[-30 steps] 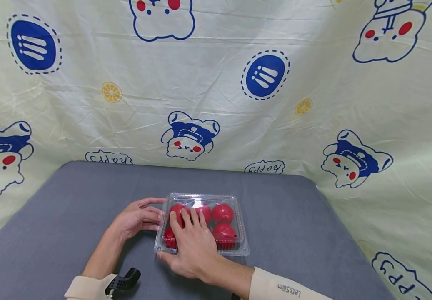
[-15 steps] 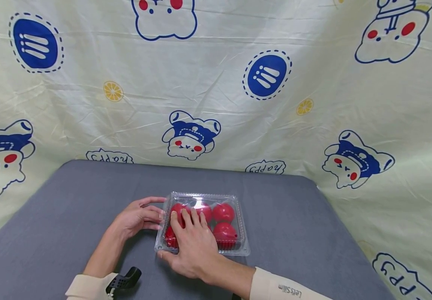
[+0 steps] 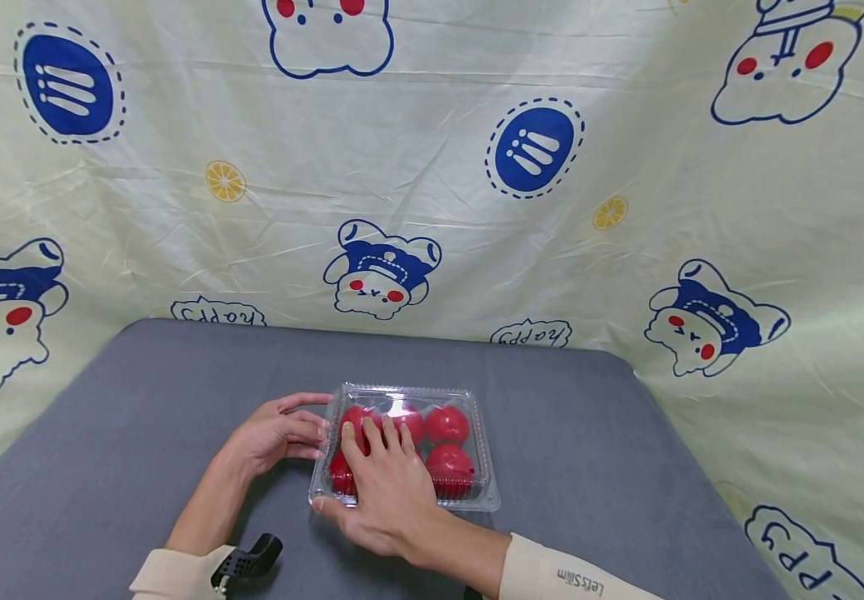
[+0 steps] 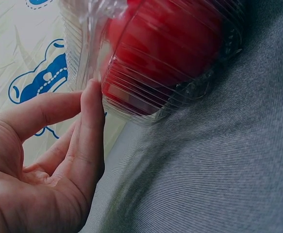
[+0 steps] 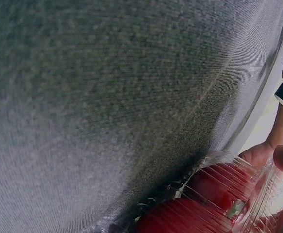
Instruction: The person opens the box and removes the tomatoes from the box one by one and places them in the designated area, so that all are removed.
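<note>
We see the clear box (image 3: 409,446) of red fruit mid-worktop (image 3: 589,450); right hand (image 3: 382,492) lies flat on its lid, thumb seemingly hooking the near edge; left hand (image 3: 277,433) touches its left side, fingers straight.

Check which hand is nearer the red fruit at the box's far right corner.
Right. The right hand lies flat on the clear box lid, beside that fruit. The left hand touches the box's left side, farther off.

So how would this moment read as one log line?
right hand: flat on clear plastic clamshell box of red tomatoes | left hand: fingertips at its side | grey table
</note>
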Tool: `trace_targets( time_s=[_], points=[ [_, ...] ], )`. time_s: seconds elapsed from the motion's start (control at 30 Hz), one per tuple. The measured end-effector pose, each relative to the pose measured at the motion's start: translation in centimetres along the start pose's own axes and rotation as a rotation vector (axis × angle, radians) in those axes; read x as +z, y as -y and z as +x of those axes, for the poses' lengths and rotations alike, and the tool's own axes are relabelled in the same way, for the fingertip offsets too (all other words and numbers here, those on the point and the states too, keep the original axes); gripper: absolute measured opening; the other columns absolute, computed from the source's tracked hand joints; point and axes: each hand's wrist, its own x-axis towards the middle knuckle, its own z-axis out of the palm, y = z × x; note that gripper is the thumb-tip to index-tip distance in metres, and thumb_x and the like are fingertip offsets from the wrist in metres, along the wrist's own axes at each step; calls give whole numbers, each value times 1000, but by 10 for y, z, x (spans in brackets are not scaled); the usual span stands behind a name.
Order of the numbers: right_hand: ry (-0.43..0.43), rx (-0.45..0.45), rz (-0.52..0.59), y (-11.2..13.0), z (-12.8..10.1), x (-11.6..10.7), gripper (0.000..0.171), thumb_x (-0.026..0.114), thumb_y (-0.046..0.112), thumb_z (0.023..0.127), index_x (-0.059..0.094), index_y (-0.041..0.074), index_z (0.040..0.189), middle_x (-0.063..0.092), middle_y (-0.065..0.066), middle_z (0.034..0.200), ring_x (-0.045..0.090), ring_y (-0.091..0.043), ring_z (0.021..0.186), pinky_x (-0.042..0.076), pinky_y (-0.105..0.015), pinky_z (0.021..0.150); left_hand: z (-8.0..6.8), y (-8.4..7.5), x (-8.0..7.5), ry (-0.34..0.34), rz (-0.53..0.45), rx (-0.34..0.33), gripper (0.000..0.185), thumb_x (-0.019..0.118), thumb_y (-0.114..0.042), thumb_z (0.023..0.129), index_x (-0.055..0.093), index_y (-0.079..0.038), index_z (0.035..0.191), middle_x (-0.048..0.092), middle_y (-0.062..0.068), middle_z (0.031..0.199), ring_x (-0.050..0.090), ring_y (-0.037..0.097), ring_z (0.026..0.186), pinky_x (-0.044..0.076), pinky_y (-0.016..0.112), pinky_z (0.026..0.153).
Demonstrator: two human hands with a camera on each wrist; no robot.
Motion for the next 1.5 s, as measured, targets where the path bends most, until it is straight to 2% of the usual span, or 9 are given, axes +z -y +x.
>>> trace_targets(
  time_s=[0.47, 1.2, 1.5],
  points=[
    [22, 16, 45, 2, 0, 0, 88, 47, 73, 89, 32, 23, 160, 36, -9, 162, 29, -39, 152, 22, -58, 125, -1, 0, 0, 14, 2, 16, 58, 67, -3, 93, 46, 2, 146, 75, 1, 91, 75, 18, 77, 64, 34, 72],
    [10, 6, 70, 0, -1, 0, 85, 43, 72, 92, 32, 22, 160, 36, -7, 163, 30, -40, 151, 23, -58, 124, 0, 0, 0, 20, 10, 24, 58, 66, -5, 94, 44, 1, 147, 75, 0, 90, 75, 17, 76, 64, 33, 72],
    [7, 9, 25, 1, 0, 1, 89, 47, 74, 89, 33, 21, 159, 38, -4, 162, 35, -38, 148, 31, -55, 122, 1, 2, 0, 30, 7, 26, 58, 66, -4, 93, 44, 2, 147, 76, 1, 90, 75, 17, 77, 64, 34, 73]
  ],
)
